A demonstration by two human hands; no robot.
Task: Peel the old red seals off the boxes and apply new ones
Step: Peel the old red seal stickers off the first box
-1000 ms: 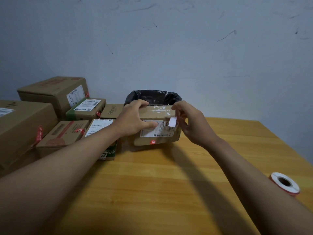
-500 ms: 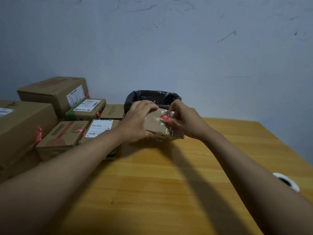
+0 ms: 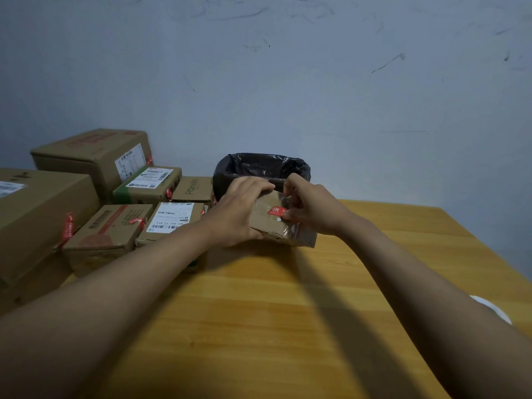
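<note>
A: Box status?
B: Small box (image 3: 269, 223) on the table (image 3: 288, 312) by the black bin (image 3: 260, 165), tilted, long axis left-right. Left hand (image 3: 239, 211) grips its left end.
A: Right?
B: Right hand (image 3: 312, 208) fingertips pinch the red seal (image 3: 275, 210) on the upward face.

head cam — worn, faces forward and down | close over table (image 3: 259, 312) | wall (image 3: 316, 96) behind — single view

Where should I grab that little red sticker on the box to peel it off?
Probably by its right end, coming from the right, as the right hand does. The red sticker lies flat on the box, so only an edge can be lifted, and the fingertips touch that end. The left hand holds the box by its left side.
</note>
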